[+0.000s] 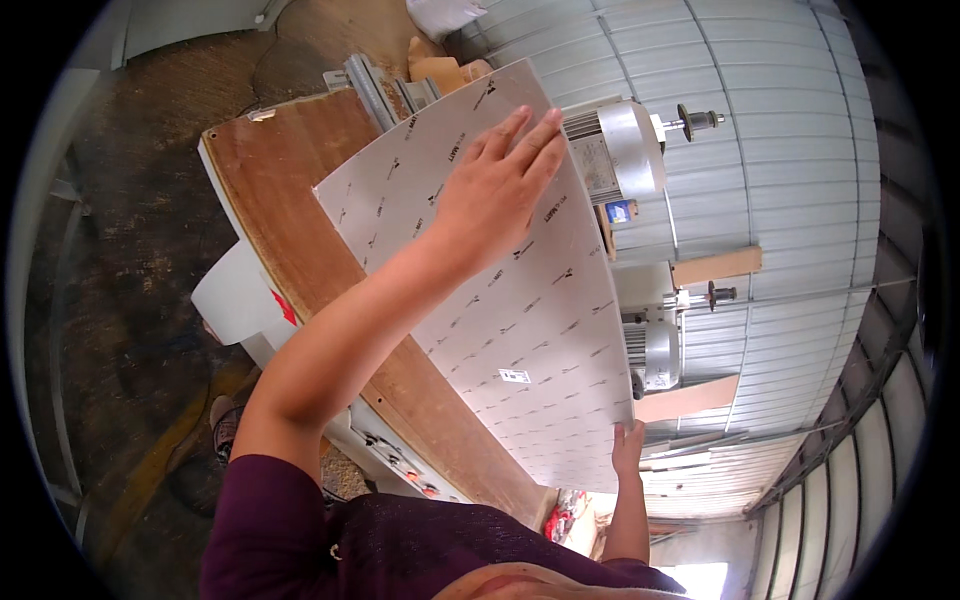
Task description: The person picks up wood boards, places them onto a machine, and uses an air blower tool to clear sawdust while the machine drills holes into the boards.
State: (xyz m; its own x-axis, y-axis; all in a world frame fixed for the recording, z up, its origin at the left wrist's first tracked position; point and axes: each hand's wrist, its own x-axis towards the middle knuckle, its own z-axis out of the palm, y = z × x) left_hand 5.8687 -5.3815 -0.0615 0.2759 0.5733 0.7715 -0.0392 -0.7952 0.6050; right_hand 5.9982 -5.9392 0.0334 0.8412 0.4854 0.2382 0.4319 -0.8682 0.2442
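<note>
A large pale grey panel [540, 320], covered with rows of small printed marks and bearing a small white label, lies over a brown wooden worktop [300, 160]. My left hand [505, 175] rests flat on the panel near its far end, fingers stretched toward the long edge beside the motors. At the near right corner, my right hand [628, 448] grips the panel's edge; part of its fingers is hidden behind the board.
Two silver motors with shafts, a larger one [630, 150] and a smaller one [655, 355], stand beyond the panel's long edge. Metal profiles [375, 90] lie at the worktop's far end. A control panel with buttons [400, 460] is on the machine's near side. Corrugated wall [790, 180] rises at right.
</note>
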